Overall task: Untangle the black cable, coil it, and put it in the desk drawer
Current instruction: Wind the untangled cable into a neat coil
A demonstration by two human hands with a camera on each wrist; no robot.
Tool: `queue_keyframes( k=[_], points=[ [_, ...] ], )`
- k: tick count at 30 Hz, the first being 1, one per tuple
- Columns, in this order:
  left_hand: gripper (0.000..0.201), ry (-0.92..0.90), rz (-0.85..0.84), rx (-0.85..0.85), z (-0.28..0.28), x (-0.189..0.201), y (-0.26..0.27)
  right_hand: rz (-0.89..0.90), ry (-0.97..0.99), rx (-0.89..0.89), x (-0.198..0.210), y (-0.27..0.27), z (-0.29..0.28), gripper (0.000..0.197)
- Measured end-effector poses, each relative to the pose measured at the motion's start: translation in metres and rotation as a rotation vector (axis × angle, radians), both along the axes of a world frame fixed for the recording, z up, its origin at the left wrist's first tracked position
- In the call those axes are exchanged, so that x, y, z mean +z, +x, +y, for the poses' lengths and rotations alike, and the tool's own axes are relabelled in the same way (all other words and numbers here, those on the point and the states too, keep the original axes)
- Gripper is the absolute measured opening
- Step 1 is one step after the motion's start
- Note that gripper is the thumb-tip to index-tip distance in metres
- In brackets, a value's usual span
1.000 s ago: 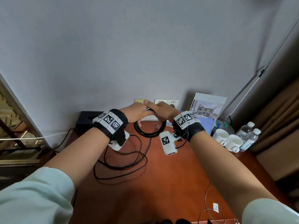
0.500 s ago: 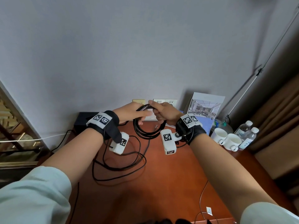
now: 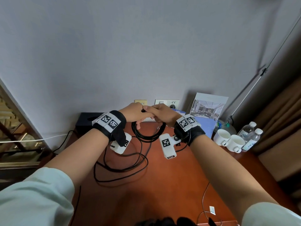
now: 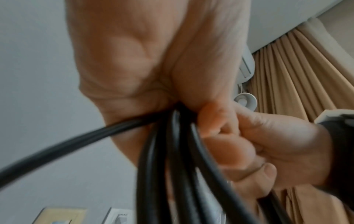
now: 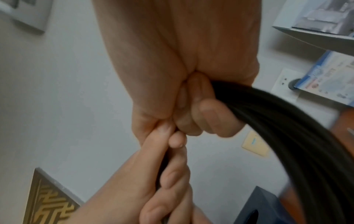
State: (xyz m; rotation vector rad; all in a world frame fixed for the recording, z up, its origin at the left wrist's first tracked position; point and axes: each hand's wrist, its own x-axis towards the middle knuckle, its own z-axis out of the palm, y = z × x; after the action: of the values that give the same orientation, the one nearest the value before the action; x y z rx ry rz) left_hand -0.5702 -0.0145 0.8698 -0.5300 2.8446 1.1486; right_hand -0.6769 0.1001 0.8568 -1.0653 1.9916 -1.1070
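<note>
Coiling half done — drawer step untouched.
I have both hands, left hand [image 3: 133,111] and right hand [image 3: 160,113], clenched on the black cable [image 3: 147,136] coil above the desk's [image 3: 171,185] far edge — loose slack on its left side remains uncoiled.

Plain grey wall [image 3: 114,54], reddish wooden desk [image 3: 171,185], brown curtain [image 3: 280,115] at right, wall sockets [image 3: 167,102]

Hotel room, desk [image 3: 179,185] with cups [image 3: 221,137], water bottles [image 3: 250,141], brochure [image 3: 208,106], curtain [image 3: 280,121]
</note>
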Motion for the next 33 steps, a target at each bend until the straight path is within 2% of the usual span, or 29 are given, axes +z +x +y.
queue_keyframes(
  k=[2,6,9,11,13,18,23,25,27,30,32,33],
  points=[
    [0.039,0.059,0.003,-0.023,-0.003,-0.002,0.001,-0.081,-0.047,0.013,-0.001,0.000,0.002,0.047],
    [0.032,0.364,0.094,-0.149,-0.009,-0.009,0.007,-0.179,-0.079,0.009,-0.004,-0.005,0.006,0.051],
    [0.027,0.613,0.134,-0.129,-0.018,-0.019,0.010,-0.228,-0.093,-0.036,-0.006,-0.007,0.007,0.051],
    [0.028,0.709,0.142,-0.109,-0.019,-0.022,0.011,-0.246,-0.114,-0.062,-0.007,-0.009,0.006,0.050],
    [0.027,0.701,0.171,-0.089,-0.014,-0.022,0.008,-0.228,-0.129,-0.091,-0.007,-0.011,0.005,0.050],
    [0.026,0.433,0.193,-0.025,-0.010,-0.021,-0.004,-0.002,-0.061,-0.041,0.003,-0.020,0.005,0.047],
    [0.025,-0.070,0.066,-0.109,-0.003,-0.008,-0.009,0.293,0.035,0.037,0.016,-0.017,0.006,0.056],
    [0.025,-0.111,0.045,-0.156,0.002,-0.003,-0.012,0.394,0.084,0.034,0.018,-0.009,0.002,0.061],
    [0.027,-0.078,0.030,-0.138,0.004,-0.003,-0.016,0.518,0.163,-0.004,0.019,-0.002,-0.003,0.064],
    [0.021,0.243,0.084,-0.093,0.006,-0.006,-0.019,0.643,0.171,-0.069,0.021,0.001,-0.003,0.054],
    [0.022,0.360,0.152,-0.048,0.008,-0.008,-0.018,0.716,0.163,-0.072,0.020,0.001,-0.005,0.048],
    [0.023,0.404,0.169,-0.054,0.008,-0.009,-0.017,0.735,0.150,-0.087,0.019,0.000,-0.007,0.052]
  ],
)
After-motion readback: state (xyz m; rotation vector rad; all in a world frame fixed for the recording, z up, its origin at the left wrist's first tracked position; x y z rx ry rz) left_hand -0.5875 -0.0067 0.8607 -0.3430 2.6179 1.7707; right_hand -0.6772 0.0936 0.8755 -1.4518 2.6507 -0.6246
